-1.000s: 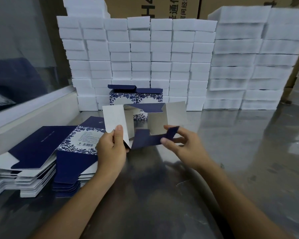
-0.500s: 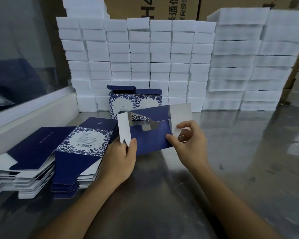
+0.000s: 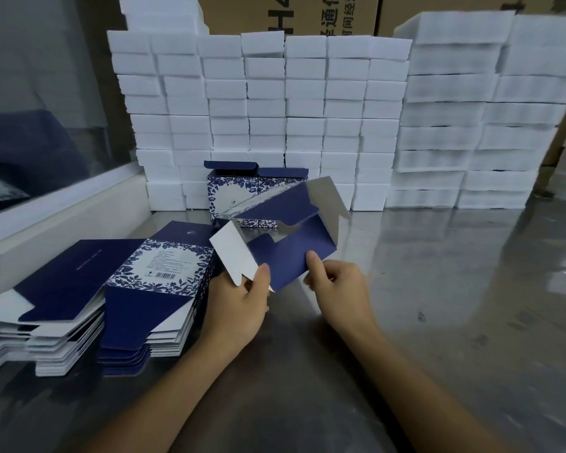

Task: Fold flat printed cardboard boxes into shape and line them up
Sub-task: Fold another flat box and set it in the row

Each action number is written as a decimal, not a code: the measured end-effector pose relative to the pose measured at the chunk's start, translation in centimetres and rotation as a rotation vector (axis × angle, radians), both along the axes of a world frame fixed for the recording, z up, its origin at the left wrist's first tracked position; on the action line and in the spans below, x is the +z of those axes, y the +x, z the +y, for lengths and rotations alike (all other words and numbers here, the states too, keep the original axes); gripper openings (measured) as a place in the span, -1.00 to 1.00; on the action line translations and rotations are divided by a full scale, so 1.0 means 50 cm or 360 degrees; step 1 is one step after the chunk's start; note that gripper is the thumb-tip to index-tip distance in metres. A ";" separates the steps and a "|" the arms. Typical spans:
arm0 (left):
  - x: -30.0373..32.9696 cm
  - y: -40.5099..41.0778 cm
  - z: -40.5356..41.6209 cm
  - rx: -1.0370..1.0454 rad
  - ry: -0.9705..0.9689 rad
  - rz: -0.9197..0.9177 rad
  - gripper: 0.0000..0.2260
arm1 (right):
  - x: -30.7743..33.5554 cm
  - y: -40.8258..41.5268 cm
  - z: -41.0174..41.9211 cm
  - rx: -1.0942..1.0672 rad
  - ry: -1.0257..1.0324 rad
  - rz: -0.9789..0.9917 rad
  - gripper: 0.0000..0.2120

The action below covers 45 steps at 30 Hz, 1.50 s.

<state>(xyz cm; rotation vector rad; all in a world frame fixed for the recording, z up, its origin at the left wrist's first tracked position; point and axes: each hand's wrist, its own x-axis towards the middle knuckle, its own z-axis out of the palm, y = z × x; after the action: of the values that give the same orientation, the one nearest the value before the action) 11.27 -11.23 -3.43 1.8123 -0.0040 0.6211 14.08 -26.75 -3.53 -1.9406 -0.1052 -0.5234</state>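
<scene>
Two hands, left hand (image 3: 239,305), right hand (image 3: 337,286), pinching half-folded box (image 3: 288,256) between them

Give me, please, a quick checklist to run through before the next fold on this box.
1. Left hand grips the box at its white flap: ok.
2. Right hand pinches the blue panel's lower edge: ok.
3. Box end closed: not ok, flaps stand open.
4. Bare table under the hands for pressing down: ok.
5. Line to join: ok, two folded boxes stand by the white blocks.
6. Tuck tab aligned with its slot: cannot tell.
</scene>
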 end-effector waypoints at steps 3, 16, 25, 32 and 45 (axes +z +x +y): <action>-0.006 0.001 -0.007 -0.0009 -0.0084 0.0083 -0.67 | 0.002 -0.018 0.021 0.0313 -0.0090 0.0104 -0.55; 0.013 -0.013 -0.007 -0.0049 -0.0106 0.0199 -0.79 | -0.002 -0.024 0.030 0.0534 -0.0073 0.0175 -0.57; 0.017 -0.019 -0.006 -0.0071 -0.0041 0.0173 -0.72 | 0.002 -0.003 0.008 0.0259 0.0217 0.0177 -0.59; 0.016 -0.022 -0.008 -0.0148 0.0029 0.0124 -0.84 | 0.004 0.001 0.004 0.0217 0.0260 0.0183 -0.60; 0.013 -0.016 0.011 -0.0126 0.0168 0.0014 -0.55 | 0.023 0.011 -0.045 -0.0042 0.0412 0.0281 -0.68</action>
<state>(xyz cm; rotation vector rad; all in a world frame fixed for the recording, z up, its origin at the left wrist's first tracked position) 10.44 -10.67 -2.79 1.9072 -0.1039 0.5655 14.62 -29.01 -2.36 -1.7271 0.0968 -0.3613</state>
